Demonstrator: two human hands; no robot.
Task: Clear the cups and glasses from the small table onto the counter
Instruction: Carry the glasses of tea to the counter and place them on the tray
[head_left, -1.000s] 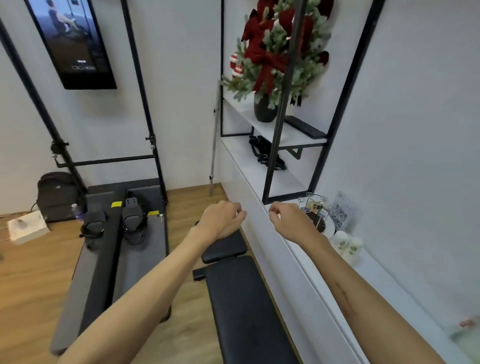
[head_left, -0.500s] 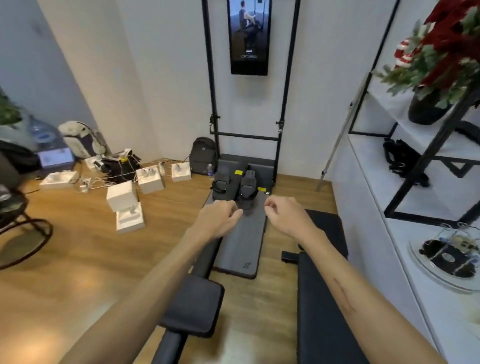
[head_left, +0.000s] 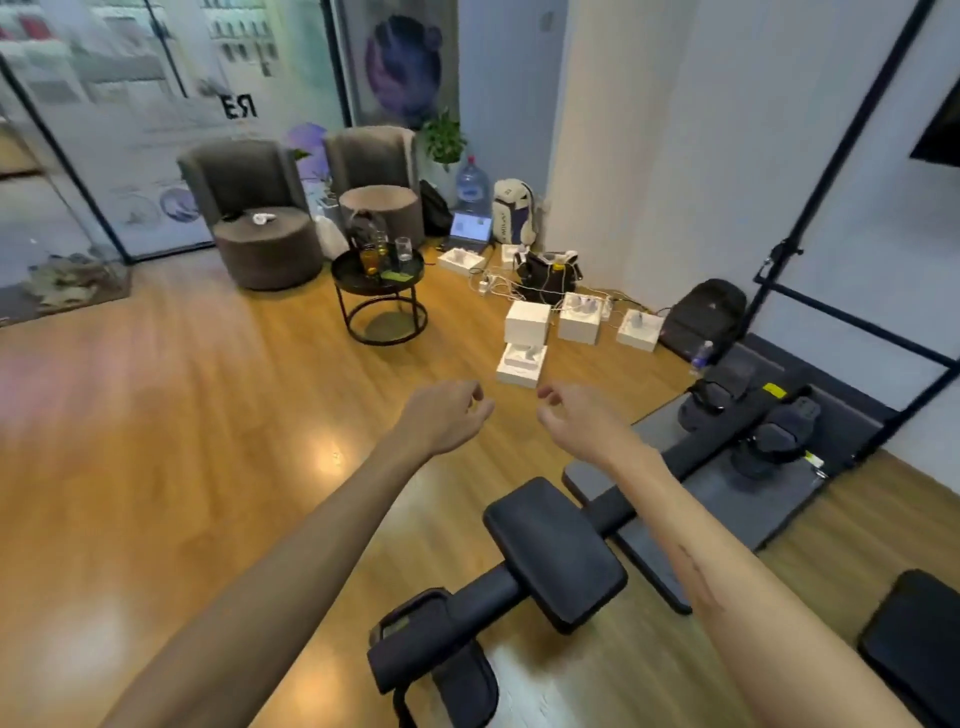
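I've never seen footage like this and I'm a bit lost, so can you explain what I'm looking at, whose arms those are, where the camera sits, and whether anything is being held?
There is no machine here: the camera is worn on a person's head, looking forward and down, so the two bare arms reaching into the picture are that person's own. The left hand and right hand are loosely curled and hold nothing. Across the wooden floor stands a small round black table in front of two grey armchairs. On it stand several glasses: one with amber drink, a clear glass, and others too small to make out. Nearer are white boxes on the floor and black exercise equipment below the hands.
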